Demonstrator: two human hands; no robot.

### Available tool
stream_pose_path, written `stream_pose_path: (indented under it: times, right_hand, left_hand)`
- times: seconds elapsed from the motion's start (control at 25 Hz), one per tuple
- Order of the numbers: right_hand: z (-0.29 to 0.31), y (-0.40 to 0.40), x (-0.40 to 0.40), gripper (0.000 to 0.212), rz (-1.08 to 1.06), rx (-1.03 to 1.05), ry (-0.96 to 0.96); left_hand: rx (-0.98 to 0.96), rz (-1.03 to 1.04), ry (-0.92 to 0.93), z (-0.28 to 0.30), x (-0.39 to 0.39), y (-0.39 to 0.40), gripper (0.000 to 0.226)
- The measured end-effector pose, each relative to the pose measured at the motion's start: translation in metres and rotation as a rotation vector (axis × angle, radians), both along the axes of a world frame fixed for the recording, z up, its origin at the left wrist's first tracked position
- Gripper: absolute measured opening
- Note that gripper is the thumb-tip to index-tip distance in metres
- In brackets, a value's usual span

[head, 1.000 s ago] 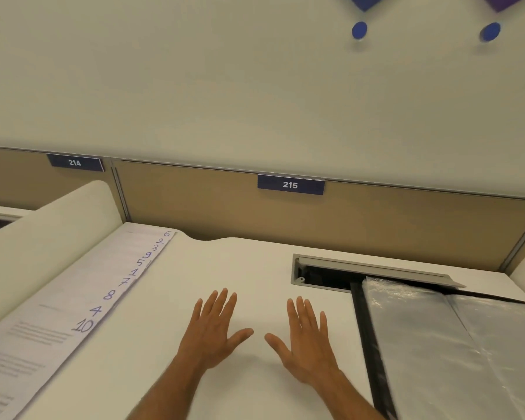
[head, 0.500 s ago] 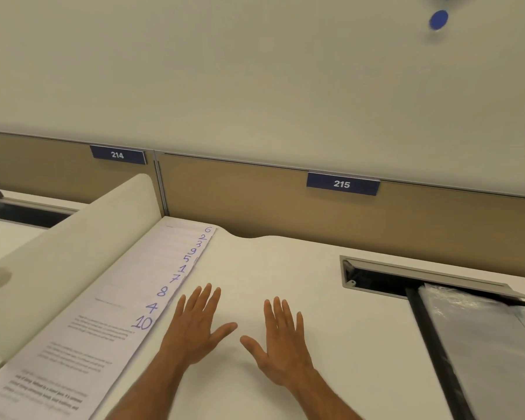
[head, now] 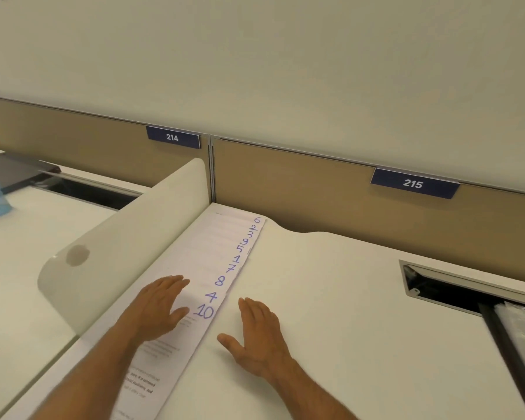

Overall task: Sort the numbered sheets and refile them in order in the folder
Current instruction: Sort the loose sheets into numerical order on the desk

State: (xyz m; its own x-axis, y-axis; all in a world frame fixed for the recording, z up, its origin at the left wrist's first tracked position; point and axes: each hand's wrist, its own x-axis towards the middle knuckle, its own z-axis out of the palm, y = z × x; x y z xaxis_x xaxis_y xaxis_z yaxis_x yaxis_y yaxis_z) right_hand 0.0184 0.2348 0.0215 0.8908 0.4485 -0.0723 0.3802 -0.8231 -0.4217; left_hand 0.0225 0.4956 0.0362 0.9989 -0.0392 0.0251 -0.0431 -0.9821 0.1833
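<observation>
Both my hands flat at the fanned numbered sheets.

My left hand [head: 161, 307] lies spread, fingers straight, on the numbered sheets [head: 222, 262], which run fanned along the table's [head: 331, 298] left edge beside the white divider [head: 128, 247], reading 6, 2, 3, 9, 5, 1, 7, 8, 4, 10 from far to near. My right hand [head: 258, 336] rests flat on the table just beside them, holding nothing. The folder [head: 519, 338] lies open at the table's right edge.
</observation>
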Motion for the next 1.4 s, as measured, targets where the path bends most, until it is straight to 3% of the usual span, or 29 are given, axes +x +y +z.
stream_pose_path:
  times: [0.08, 0.16, 0.36, 0.56, 0.68, 0.8, 0.88, 1.04, 1.12, 1.24, 1.4]
  right_hand:
    - [0.004, 0.023, 0.007, 0.096, 0.024, -0.005, 0.000]
    - [0.003, 0.045, 0.015, 0.081, 0.017, 0.018, 0.026]
    - [-0.004, 0.078, 0.032, 0.082, -0.088, 0.120, 0.161]
    - [-0.008, 0.092, 0.045, 0.088, -0.133, 0.040, 0.222]
    - [-0.007, 0.095, 0.050, 0.078, -0.160, -0.007, 0.249]
    - [-0.005, 0.098, 0.048, 0.052, -0.170, 0.004, 0.265]
    - [-0.006, 0.097, 0.045, 0.034, -0.190, 0.103, 0.294]
    - [-0.006, 0.085, 0.035, 0.017, -0.281, 0.434, 0.397]
    - [-0.006, 0.076, 0.028, 0.021, -0.308, 0.607, 0.506]
    - [-0.007, 0.056, 0.018, 0.035, -0.277, 0.776, 0.696]
    - [-0.006, 0.019, 0.004, 0.028, -0.320, 0.846, 0.735]
  left_hand:
    - [0.015, -0.036, 0.096, 0.009, 0.005, 0.026, 0.077]
    - [0.023, -0.045, 0.209, 0.014, 0.013, 0.047, 0.085]
    - [0.034, -0.075, 0.311, 0.010, 0.030, 0.064, 0.115]
    - [0.074, -0.110, 0.360, 0.004, 0.035, 0.058, 0.118]
    - [0.119, -0.115, 0.372, 0.004, 0.038, 0.057, 0.120]
    - [0.156, -0.139, 0.343, 0.001, 0.039, 0.058, 0.121]
    - [0.176, -0.159, 0.302, 0.003, 0.039, 0.060, 0.110]
    - [0.021, -0.122, 0.129, 0.019, 0.041, 0.060, 0.038]
    - [-0.063, -0.082, 0.114, 0.031, 0.043, 0.057, 0.015]
    - [-0.185, -0.061, 0.161, 0.050, 0.045, 0.042, 0.009]
    - [-0.251, -0.057, 0.140, 0.061, 0.050, 0.005, 0.018]
